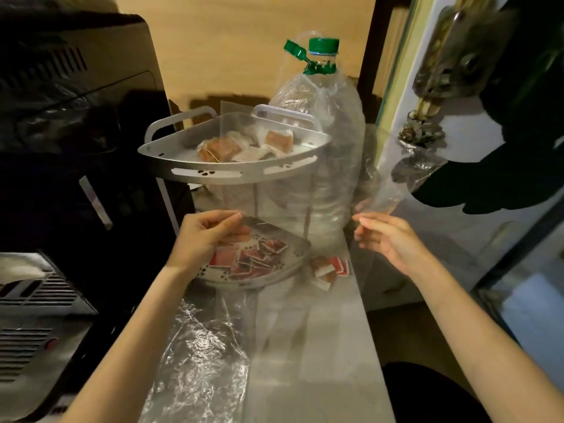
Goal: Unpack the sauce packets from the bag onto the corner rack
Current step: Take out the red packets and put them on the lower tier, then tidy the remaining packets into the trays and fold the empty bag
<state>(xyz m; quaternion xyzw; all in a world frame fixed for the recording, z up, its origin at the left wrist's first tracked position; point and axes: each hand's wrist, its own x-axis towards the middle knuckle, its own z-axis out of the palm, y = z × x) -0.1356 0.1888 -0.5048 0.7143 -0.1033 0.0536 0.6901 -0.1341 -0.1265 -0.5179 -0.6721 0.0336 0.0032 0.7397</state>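
Observation:
A silver two-tier corner rack (171,170) stands on the counter. Its top tier holds several brown sauce packets (224,148); its lower tier (297,254) holds several red packets (244,261). A clear plastic bag (232,325) hangs spread in front of the rack and trails down onto the counter. My left hand (203,236) pinches the bag's edge over the lower tier. My right hand (389,241) grips the bag's other edge to the right of the rack, fingers loosely curled. A few red and brown packets (328,268) lie beside the lower tier; whether they are inside the bag is unclear.
A large clear bottle with a green cap (322,96) stands right behind the rack. A dark appliance (76,132) fills the left side. A door with a metal handle (442,65) and crumpled plastic hanging from it (418,157) is on the right. The counter edge (375,331) runs along the right.

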